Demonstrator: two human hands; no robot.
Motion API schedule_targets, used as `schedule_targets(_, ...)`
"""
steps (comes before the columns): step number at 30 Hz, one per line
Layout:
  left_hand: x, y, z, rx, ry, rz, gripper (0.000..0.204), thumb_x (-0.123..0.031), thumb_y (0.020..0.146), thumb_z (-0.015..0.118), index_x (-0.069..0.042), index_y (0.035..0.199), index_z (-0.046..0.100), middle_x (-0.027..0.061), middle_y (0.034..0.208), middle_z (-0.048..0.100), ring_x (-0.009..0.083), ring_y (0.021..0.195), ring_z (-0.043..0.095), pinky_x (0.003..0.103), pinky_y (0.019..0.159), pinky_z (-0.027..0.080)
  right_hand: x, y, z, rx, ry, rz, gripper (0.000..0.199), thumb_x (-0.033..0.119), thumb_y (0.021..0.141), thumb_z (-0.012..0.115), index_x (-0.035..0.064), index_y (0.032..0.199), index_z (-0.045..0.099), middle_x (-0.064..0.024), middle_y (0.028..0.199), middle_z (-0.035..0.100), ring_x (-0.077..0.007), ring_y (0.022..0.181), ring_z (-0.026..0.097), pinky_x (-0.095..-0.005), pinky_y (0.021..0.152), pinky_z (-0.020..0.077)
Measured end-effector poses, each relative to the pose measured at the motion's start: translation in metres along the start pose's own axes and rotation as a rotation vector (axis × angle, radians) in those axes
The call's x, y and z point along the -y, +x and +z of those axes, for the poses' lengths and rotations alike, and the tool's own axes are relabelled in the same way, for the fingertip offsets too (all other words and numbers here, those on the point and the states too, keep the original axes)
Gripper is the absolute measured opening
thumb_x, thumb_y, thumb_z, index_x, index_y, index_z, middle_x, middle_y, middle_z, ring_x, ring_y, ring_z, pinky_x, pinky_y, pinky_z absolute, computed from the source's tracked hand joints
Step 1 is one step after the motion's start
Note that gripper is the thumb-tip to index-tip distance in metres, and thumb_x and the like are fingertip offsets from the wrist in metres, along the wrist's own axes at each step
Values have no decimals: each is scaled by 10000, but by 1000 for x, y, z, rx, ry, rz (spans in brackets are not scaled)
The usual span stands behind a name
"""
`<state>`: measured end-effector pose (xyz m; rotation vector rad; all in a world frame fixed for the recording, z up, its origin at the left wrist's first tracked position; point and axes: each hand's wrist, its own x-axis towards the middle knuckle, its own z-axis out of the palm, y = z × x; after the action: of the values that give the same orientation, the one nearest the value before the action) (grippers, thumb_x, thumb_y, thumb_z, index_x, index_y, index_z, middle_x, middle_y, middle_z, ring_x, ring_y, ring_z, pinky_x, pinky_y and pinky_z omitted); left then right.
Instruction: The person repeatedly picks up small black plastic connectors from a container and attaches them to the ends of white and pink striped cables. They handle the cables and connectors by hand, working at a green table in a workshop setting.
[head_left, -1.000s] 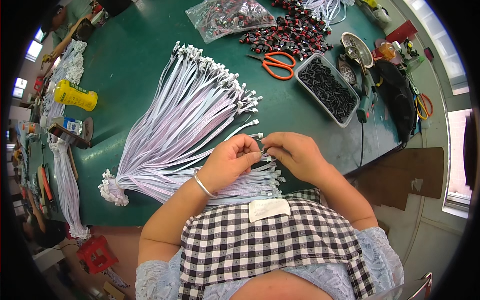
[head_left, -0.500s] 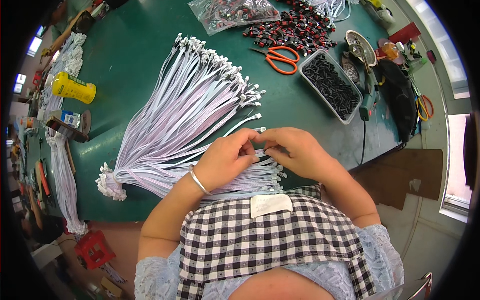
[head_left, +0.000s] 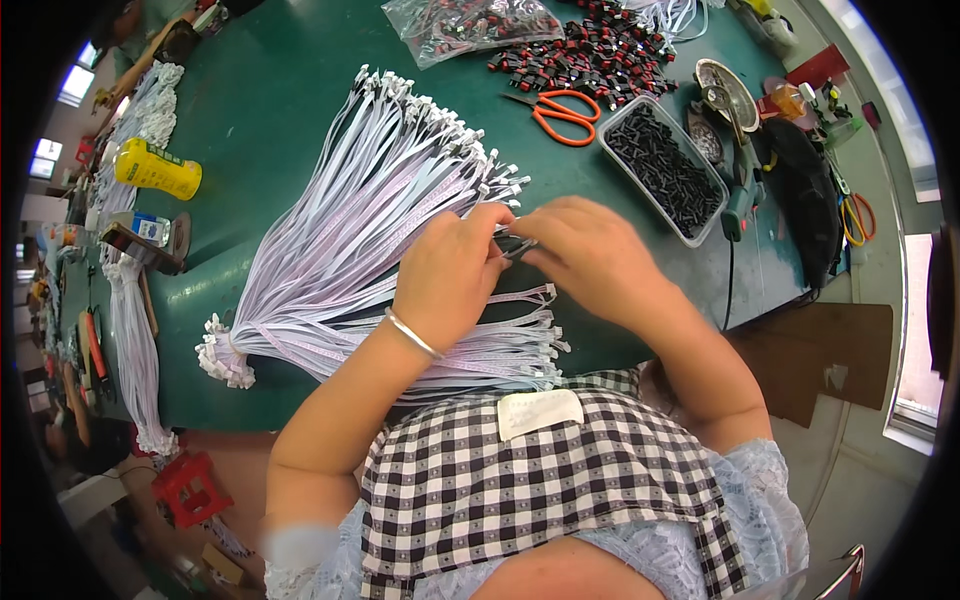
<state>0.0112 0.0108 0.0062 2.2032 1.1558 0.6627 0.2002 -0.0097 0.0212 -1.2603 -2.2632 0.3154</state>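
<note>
Yellow bottle (head_left: pixel 158 169) at 10 o'clock, on green table (head_left: pixel 265 110). Red stool (head_left: pixel 190 490) at 8 o'clock, on floor (head_left: pixel 250 458). Brown cardboard (head_left: pixel 855 345) at 3 o'clock, beyond table.

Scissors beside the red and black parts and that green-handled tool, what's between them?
In the head view, a clear tub of black pieces lies between the scissors and the tool.

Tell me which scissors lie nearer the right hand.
The scissors with only orange handles, left of the clear tub; the other pair, farther from the right hand at the picture's right, shows orange and yellow handles.
</note>
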Motion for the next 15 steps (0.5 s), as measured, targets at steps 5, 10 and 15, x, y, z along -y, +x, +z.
schedule_targets(5,7,-10,7,-4,18,64,277,-43,716,688,-69,967,573,69,793,597,275,798,570,383,713,459,-42,-14,-50,-91,-366,74,135,97,752,663,69,881,634,-75,879,638,-272,872,580,-392,777,447)
schedule_targets(10,-1,-22,-2,87,45,196,196,-46,714,682,-61,889,595,82,849,584,280,806,568,378,723,467,-77,-32,-85,106,-647,206,158,98,730,679,95,883,640,-38,873,609,-237,907,555,-374,808,415)
schedule_targets(15,2,-21,13,180,102,274,174,-34,710,664,-58,869,596,86,825,567,278,809,562,380,710,466,-95,-31,-72,228,-625,226,131,83,742,661,85,869,628,-60,878,608,-259,910,563,-382,800,427)
